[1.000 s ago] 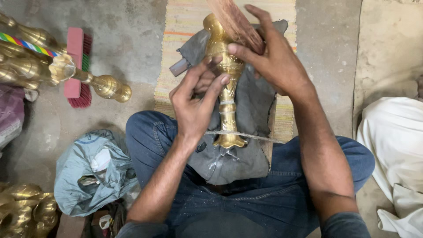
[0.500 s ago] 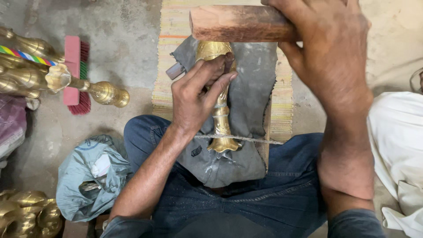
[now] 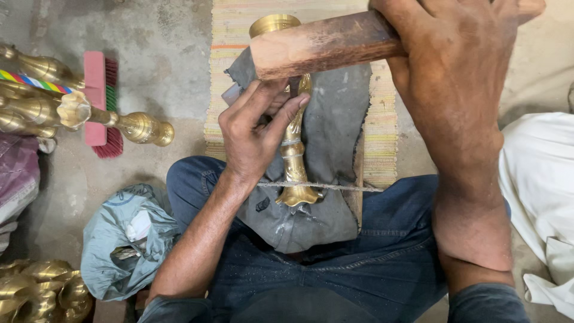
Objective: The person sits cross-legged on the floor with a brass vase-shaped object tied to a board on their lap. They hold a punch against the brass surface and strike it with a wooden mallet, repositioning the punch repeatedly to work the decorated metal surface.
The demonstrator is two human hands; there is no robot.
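Note:
A tall brass stand rests upright on a dark grey cloth across my lap. My left hand is wrapped around its stem just below the top cup. My right hand is raised close to the camera and grips a reddish-brown wooden block, held level just above the brass cup. A thin cord crosses the stand's flared base.
A striped woven mat lies under the cloth. Brass pieces and a pink brush sit at left, more brass at bottom left, a grey plastic bag by my knee, white cloth at right.
My right hand has lifted the wooden block up and toward the camera, turning it level over the top of the brass stand. My left hand keeps its hold on the stem.

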